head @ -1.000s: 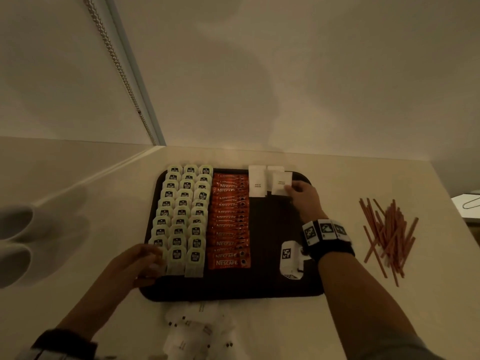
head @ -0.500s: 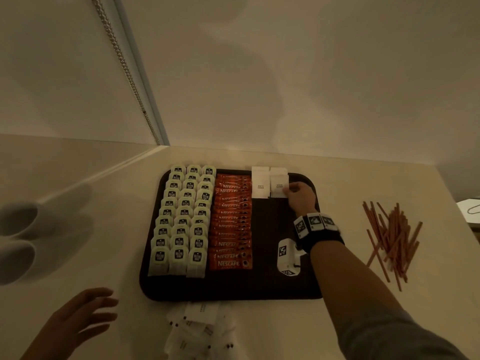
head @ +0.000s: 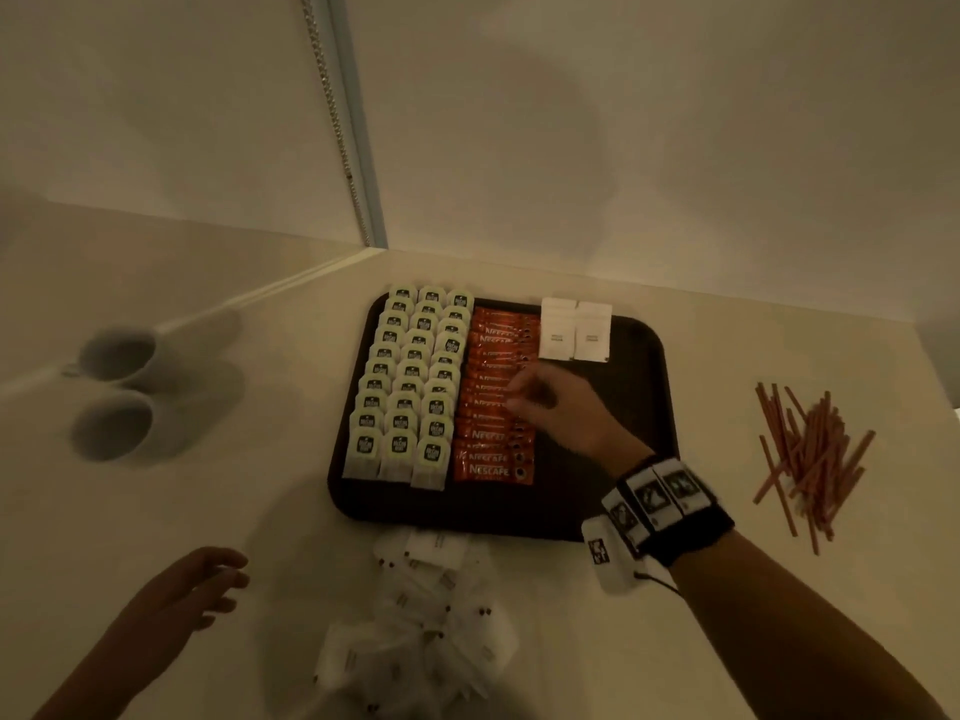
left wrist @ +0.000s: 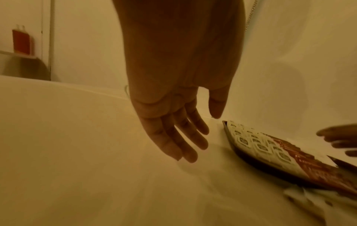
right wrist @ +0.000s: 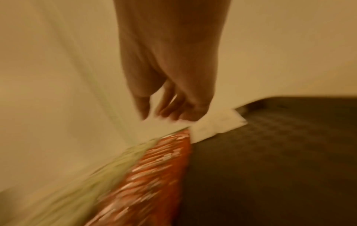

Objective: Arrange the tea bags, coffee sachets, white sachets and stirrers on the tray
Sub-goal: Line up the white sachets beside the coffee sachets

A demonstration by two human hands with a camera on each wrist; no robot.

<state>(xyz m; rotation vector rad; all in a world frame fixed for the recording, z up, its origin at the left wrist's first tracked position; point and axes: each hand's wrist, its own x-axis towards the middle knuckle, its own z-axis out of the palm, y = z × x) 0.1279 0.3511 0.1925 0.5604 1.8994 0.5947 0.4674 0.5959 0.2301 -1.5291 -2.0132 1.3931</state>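
A dark tray [head: 639,387] holds three columns of tea bags [head: 410,387], one column of orange coffee sachets [head: 493,407] and two white sachets [head: 574,332] side by side at its far edge. My right hand [head: 519,397] hovers over the right edge of the coffee column, fingers loosely curled, holding nothing. The blurred right wrist view shows the right hand [right wrist: 164,110] empty above the white sachets [right wrist: 216,123]. My left hand [head: 208,584] is off the tray at the near left, fingers straight, empty [left wrist: 189,137]. Loose white sachets [head: 426,615] lie in a pile in front of the tray.
Several red-brown stirrers [head: 810,454] lie scattered on the counter right of the tray. Two white cups [head: 117,392] stand at the left. A wall runs close behind the tray, with a bead chain [head: 337,111] hanging down it.
My right hand let go of the white sachet at the far edge and drew back toward me, over the coffee column. My left hand left the tea bags and moved off the tray.
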